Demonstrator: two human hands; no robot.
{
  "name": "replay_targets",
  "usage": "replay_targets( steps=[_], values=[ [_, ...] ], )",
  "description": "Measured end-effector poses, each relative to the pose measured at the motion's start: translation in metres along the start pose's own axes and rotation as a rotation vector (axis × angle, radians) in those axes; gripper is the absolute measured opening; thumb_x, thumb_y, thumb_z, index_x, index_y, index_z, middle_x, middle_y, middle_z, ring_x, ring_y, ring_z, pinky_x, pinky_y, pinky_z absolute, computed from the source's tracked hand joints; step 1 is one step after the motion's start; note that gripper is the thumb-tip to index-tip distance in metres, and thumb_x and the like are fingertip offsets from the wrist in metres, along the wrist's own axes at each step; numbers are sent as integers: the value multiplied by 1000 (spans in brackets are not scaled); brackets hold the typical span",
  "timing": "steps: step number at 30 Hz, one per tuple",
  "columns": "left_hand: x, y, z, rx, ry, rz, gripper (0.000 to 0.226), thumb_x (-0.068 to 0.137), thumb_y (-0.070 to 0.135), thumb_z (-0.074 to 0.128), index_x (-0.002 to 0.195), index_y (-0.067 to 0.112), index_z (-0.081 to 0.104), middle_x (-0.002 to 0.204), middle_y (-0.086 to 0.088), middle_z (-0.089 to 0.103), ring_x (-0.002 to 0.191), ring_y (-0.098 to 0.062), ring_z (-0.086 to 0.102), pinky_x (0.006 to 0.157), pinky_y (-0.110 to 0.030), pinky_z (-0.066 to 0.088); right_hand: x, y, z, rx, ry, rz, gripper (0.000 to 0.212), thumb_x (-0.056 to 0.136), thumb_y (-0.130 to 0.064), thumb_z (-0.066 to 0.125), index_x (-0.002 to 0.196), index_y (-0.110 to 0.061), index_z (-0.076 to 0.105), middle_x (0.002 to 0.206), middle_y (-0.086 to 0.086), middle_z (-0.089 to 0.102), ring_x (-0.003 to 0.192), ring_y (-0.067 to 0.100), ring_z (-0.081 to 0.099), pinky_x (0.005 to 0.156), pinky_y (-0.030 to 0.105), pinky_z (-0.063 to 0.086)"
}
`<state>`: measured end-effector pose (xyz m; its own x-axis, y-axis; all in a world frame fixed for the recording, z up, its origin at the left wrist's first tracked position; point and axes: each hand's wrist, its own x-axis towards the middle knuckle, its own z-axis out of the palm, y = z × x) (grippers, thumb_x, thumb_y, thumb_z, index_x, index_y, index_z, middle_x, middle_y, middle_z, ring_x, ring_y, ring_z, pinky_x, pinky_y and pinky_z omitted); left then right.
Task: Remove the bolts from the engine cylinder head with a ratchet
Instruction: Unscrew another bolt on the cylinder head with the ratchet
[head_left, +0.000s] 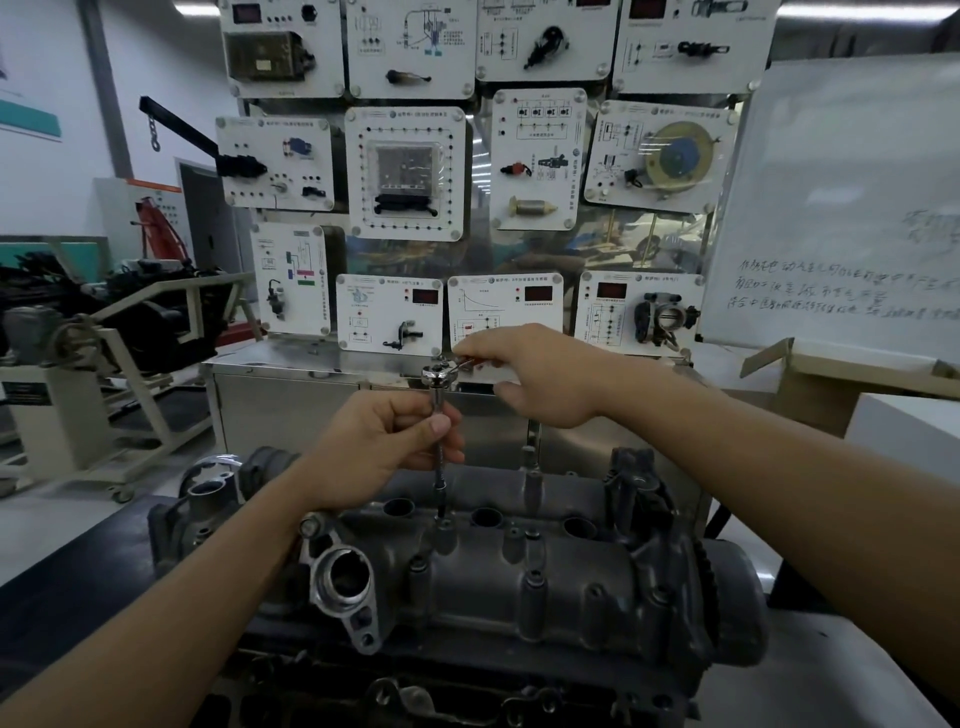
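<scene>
A grey engine cylinder head (519, 577) lies across the bench in front of me. A chrome ratchet (437, 375) stands over it on a long extension bar (440, 467) whose lower end sits on a bolt (442, 519) near the head's far edge. My left hand (384, 447) grips the extension bar just below the ratchet head. My right hand (540, 374) holds the ratchet's handle, which points right and is mostly hidden in the fist. Several other bolts (535, 577) stand in bosses along the head.
A steel cabinet (291, 400) carrying a board of white sensor panels (405, 171) rises right behind the engine. A whiteboard (841, 208) and an open cardboard box (810, 384) are at the right. An engine on a stand (130, 322) is at the left.
</scene>
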<state>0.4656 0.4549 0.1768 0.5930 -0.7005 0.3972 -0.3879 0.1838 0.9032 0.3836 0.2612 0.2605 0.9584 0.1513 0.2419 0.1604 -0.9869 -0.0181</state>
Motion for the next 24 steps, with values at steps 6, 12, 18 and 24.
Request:
replay_targets(
  steps=[6,12,18,24],
  values=[
    [2,-4,-1,73,53,53,10,93,2,62,96,5,70,79,-10,76,75,-21,76,63,-23,59,-28,-11,-24,-174,87,10,37,93,-29,61,129,-25,65,121,-2,68,106,19,61,95,40,52],
    [2,-4,-3,138,57,96,20,79,25,70,92,10,73,80,-10,77,74,-23,76,49,-23,54,-60,-42,-38,-216,69,16,26,92,-46,62,93,-22,73,86,-6,70,78,12,65,76,36,58],
    [4,-5,-1,185,74,145,25,76,24,72,88,3,73,72,-3,75,59,-6,69,44,-22,49,-66,-73,-33,-139,54,-37,45,92,-53,61,72,-12,66,61,2,61,55,18,56,54,37,53],
    [2,-3,-5,143,1,117,20,83,25,67,91,6,67,78,-9,76,74,-19,74,59,-22,56,-57,-46,-37,-204,51,56,23,94,-41,64,109,-27,74,97,-7,72,85,14,65,82,40,57]
  ],
)
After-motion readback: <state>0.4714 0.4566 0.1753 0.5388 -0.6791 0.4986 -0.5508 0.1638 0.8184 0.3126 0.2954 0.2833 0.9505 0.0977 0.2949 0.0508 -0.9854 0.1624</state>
